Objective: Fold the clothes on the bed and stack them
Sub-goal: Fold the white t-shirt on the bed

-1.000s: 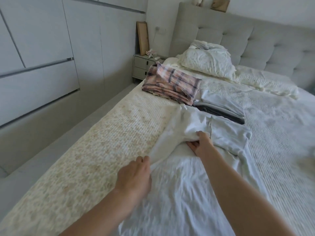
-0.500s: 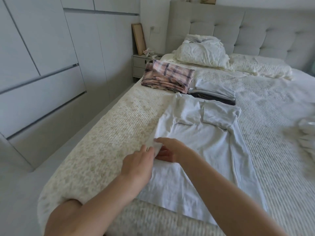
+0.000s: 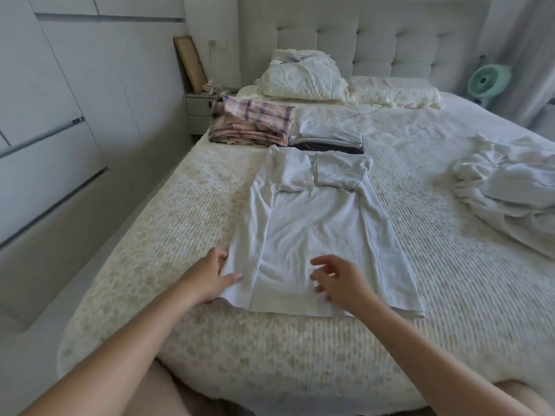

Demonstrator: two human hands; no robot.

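Note:
A white T-shirt (image 3: 315, 223) lies flat on the bed (image 3: 186, 223) with both sleeves and both side strips folded inward. My left hand (image 3: 211, 276) holds its lower left hem corner, thumb on top of the cloth and fingers at the edge. My right hand (image 3: 339, 280) hovers just over the lower middle of the shirt with fingers spread, holding nothing. Beyond the shirt sit two folded stacks: pink plaid clothes (image 3: 252, 124) and a white and dark stack (image 3: 327, 139).
A loose pile of white unfolded clothes (image 3: 504, 190) lies at the right of the bed. Pillows (image 3: 303, 76) rest against the tufted headboard (image 3: 390, 40). A nightstand (image 3: 198, 111) and wardrobe doors (image 3: 60, 115) stand at the left. A green fan (image 3: 488, 81) is at far right.
The left side strip of the shirt has been folded in and laid flat. My right hand let go of the cloth and moved right; my left hand slid down to the hem corner.

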